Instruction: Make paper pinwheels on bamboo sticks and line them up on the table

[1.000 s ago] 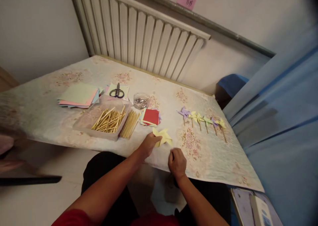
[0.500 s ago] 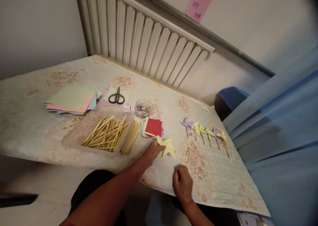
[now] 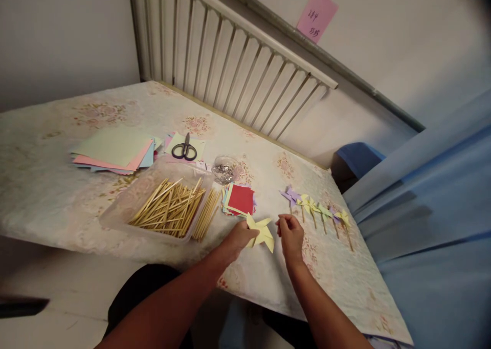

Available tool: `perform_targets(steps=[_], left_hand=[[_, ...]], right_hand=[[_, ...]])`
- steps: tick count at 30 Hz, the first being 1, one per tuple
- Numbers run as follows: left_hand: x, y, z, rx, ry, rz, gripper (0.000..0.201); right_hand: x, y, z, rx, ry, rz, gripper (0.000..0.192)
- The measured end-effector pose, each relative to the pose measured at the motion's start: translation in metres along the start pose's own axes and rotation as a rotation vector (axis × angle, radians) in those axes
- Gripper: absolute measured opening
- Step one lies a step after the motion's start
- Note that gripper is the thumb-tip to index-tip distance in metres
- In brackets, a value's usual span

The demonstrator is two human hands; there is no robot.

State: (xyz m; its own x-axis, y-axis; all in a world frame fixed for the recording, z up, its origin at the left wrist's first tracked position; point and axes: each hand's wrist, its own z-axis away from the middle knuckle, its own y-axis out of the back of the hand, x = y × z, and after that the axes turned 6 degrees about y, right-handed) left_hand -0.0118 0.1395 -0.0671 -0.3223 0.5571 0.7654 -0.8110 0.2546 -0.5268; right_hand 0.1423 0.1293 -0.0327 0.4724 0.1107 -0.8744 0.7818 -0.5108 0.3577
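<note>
A pale yellow paper pinwheel (image 3: 263, 233) is pinched at its left side between the thumb and fingers of my left hand (image 3: 240, 236). Just to its right, my right hand (image 3: 290, 232) is raised above the cloth, fingertips pressed together. Whatever those fingertips hold, if anything, is too small to make out. The two hands are apart, the pinwheel between them. Close behind my left hand lies a stack of small coloured paper squares (image 3: 241, 199), a red one on top.
A clear tub (image 3: 115, 213) of thin sticks stands left, with a row of sticks (image 3: 207, 215) beside it. Behind are a dish of small metal pieces (image 3: 224, 170), scissors (image 3: 184, 149) and large paper sheets (image 3: 115, 148). Several finished pinwheels (image 3: 309, 204) lie right on the flowered tablecloth (image 3: 368, 282).
My right hand has risen from near the table's front edge, moving forward to beside the pinwheel. My left hand keeps its hold on the pinwheel. The view has shifted slightly.
</note>
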Motion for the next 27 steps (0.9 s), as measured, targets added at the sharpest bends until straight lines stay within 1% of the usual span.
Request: perform_targets(steps=[3, 6, 9, 12, 14, 15, 18, 19, 20, 21, 24, 27], left_hand=[[0.0, 0.0, 0.0, 0.005, 0.008, 0.002, 0.021], [-0.001, 0.0, 0.001, -0.006, 0.015, 0.016, 0.021], [-0.002, 0.0, 0.002, -0.01, 0.026, 0.034, 0.018], [-0.001, -0.001, 0.004, -0.023, 0.028, 0.052, 0.015], [0.0, -0.001, 0.004, -0.006, 0.035, 0.055, 0.013], [0.0, -0.001, 0.005, 0.007, 0.041, 0.055, 0.013], [0.001, -0.001, 0.005, 0.011, 0.049, 0.052, 0.011], [0.0, 0.0, 0.004, 0.007, 0.047, 0.048, 0.011], [-0.001, 0.0, 0.003, 0.005, 0.044, 0.039, 0.011], [-0.003, 0.001, 0.001, 0.008, 0.042, 0.023, 0.011], [-0.008, 0.004, -0.002, 0.008, 0.04, -0.039, 0.015], [-0.009, 0.004, -0.003, -0.004, 0.055, -0.043, 0.019]], right_hand=[[-0.023, -0.017, -0.023, -0.122, 0.059, -0.05, 0.019], [-0.03, -0.035, -0.042, -0.303, 0.139, 0.007, 0.018], [-0.026, -0.054, -0.059, -0.458, 0.336, 0.174, 0.014], [-0.025, -0.071, -0.072, -0.569, 0.535, 0.331, 0.016], [-0.029, -0.081, -0.08, -0.588, 0.624, 0.366, 0.019], [-0.033, -0.085, -0.084, -0.565, 0.651, 0.366, 0.019], [-0.047, -0.097, -0.095, -0.434, 0.677, 0.36, 0.022], [-0.051, -0.1, -0.098, -0.414, 0.688, 0.376, 0.023], [-0.055, -0.105, -0.101, -0.424, 0.704, 0.4, 0.025], [-0.057, -0.109, -0.103, -0.458, 0.725, 0.432, 0.028], [-0.056, -0.127, -0.109, -0.623, 0.766, 0.543, 0.036], [-0.047, -0.147, -0.115, -0.763, 0.746, 0.627, 0.033]])
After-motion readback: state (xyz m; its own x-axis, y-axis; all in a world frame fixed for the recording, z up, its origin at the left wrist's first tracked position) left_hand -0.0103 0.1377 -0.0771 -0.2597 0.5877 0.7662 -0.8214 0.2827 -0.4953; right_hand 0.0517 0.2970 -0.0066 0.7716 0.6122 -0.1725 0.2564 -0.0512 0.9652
